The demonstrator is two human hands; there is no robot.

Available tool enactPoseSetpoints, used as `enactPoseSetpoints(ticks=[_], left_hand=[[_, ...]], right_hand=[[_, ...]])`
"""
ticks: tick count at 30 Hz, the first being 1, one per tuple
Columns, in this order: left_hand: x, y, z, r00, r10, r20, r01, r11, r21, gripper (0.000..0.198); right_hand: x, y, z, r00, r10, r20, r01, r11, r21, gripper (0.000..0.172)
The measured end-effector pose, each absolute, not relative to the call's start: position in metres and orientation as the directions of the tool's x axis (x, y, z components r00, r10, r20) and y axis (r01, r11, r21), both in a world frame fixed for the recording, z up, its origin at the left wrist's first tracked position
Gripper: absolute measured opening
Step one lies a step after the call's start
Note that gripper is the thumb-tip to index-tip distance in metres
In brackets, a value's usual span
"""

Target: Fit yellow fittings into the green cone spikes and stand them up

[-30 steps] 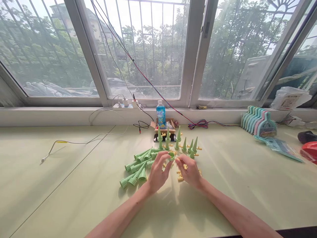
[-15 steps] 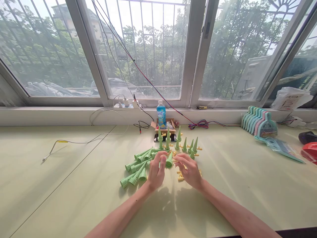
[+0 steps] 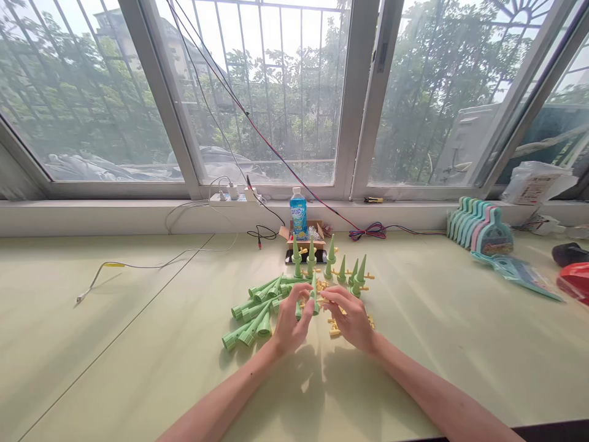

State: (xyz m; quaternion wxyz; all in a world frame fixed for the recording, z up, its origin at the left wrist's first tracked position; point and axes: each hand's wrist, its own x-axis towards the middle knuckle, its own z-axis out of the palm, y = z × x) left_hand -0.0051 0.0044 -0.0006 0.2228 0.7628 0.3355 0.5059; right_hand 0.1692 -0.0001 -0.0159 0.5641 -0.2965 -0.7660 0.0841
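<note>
My left hand (image 3: 291, 319) grips a green plastic cone spike (image 3: 313, 296), held upright with its tip up. My right hand (image 3: 352, 314) pinches a small yellow peg (image 3: 323, 300) against the spike's side. To the left of my hands lies a pile of green spikes (image 3: 257, 306) on their sides. Behind my hands several spikes (image 3: 329, 263) stand upright with yellow pegs fitted. Loose yellow pegs (image 3: 335, 328) lie under my right hand.
A blue-labelled bottle (image 3: 299, 213) and a small cardboard box (image 3: 311, 231) stand by the window sill. Cables (image 3: 151, 264) trail across the pale green table (image 3: 138, 344). Pastel plastic pieces (image 3: 478, 226) and a plastic bag (image 3: 518, 270) sit at the right.
The green spike turned from showing its open end towards me to standing tip up. Both hands closed in on it and the right hand brought the yellow peg to its side.
</note>
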Motion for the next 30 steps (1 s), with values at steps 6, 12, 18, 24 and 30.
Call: enactPoseSetpoints(ticks=[6, 12, 18, 24, 30], left_hand=[[-0.0051, 0.0071, -0.0041, 0.3, 0.663, 0.686, 0.324, -0.747, 0.58, 0.023], [-0.0036, 0.009, -0.0078, 0.298, 0.658, 0.691, 0.386, -0.745, 0.544, 0.023], [-0.0045, 0.0089, -0.0099, 0.324, 0.653, 0.684, 0.393, -0.751, 0.531, 0.023], [-0.0027, 0.0088, -0.0093, 0.304, 0.622, 0.721, 0.368, -0.775, 0.513, 0.027], [0.0001, 0.0079, -0.0047, 0.241, 0.616, 0.75, 0.363, -0.774, 0.519, 0.024]], right_hand=[[0.1714, 0.0008, -0.02, -0.163, 0.626, 0.763, 0.353, 0.759, -0.547, 0.018], [0.171, 0.0004, -0.0188, -0.142, 0.635, 0.76, 0.437, 0.729, -0.527, 0.023], [0.171, 0.0009, -0.0198, -0.122, 0.637, 0.761, 0.479, 0.709, -0.517, 0.03], [0.1699, 0.0016, -0.0188, -0.11, 0.632, 0.767, 0.478, 0.71, -0.517, 0.03], [0.1682, -0.0015, -0.0126, -0.082, 0.603, 0.793, 0.465, 0.727, -0.505, 0.022]])
